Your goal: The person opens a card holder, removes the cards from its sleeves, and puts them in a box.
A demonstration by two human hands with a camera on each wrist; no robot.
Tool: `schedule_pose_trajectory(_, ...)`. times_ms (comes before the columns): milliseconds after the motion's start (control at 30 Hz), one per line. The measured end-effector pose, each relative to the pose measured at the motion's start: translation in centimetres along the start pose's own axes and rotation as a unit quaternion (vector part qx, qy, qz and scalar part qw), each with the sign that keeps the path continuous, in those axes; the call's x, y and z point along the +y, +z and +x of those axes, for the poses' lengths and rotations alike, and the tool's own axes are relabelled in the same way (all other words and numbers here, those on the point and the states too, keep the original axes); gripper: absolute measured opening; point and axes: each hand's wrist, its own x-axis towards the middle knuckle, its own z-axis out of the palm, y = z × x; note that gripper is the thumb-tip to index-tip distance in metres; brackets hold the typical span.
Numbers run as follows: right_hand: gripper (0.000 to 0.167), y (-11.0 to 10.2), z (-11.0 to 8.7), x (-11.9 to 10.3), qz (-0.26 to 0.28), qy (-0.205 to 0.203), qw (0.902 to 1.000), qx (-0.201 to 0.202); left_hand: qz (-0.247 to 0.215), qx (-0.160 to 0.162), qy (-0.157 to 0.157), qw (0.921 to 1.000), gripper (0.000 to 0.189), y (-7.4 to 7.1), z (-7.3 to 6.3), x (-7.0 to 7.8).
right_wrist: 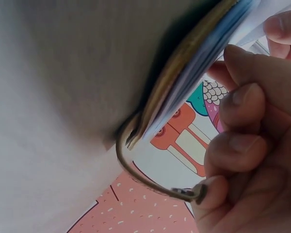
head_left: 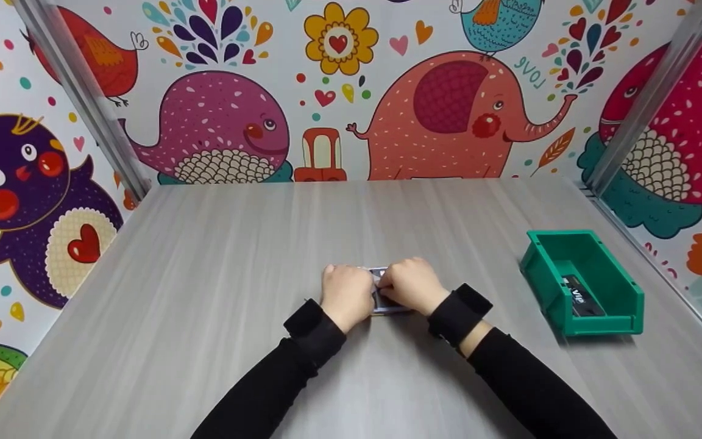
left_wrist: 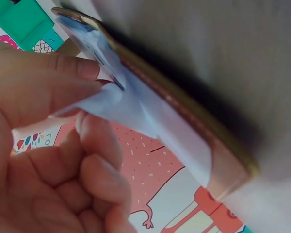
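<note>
A card holder (head_left: 391, 303) with a brown cover and clear plastic sleeves (left_wrist: 136, 104) lies open on the table, partly hidden by both hands. My left hand (head_left: 347, 297) pinches a raised clear sleeve between thumb and finger, its other fingers curled below. From the other side, my right hand (head_left: 413, 285) has its thumb and forefinger (right_wrist: 240, 58) together at the edge of the sleeves. The holder's strap (right_wrist: 150, 184), with a metal snap at its end, bends out toward the right hand's little finger. Inside the sleeves a thin dark edge shows in the left wrist view.
To the right on the grey table (head_left: 217, 262) stands a green bin (head_left: 607, 326). A black card (head_left: 579, 296) marked "Vip" lies in it. Printed walls with cartoon animals and metal posts (head_left: 655, 103) border the table at the back and sides.
</note>
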Motion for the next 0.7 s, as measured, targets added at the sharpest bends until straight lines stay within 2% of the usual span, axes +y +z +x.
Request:
schedule_pose_trajectory(200, 0.007, -0.2, -0.1, 0.0, -0.011, 0.02, 0.9997, -0.009, -0.017, 0.002, -0.004, 0.9998, 0.026, 0.0, -0.1, -0.3)
schedule_pose_trajectory(300, 0.006, -0.2, -0.1, 0.0, -0.017, 0.026, 0.9995, -0.009, -0.028, -0.007, -0.01, 0.9995, 0.026, -0.2, -0.2, -0.5)
schedule_pose_trajectory(500, 0.02, -0.4, -0.1, 0.1, -0.028, 0.027, 0.9992, -0.012, -0.038, -0.025, -0.025, 0.9986, 0.026, -0.6, -0.2, -0.9)
schedule_pose_trajectory(700, 0.025, -0.5, -0.2, 0.1, -0.032, 0.043, 0.9984, -0.016, -0.048, -0.009, -0.024, 0.9985, 0.021, -0.9, -0.5, -1.4)
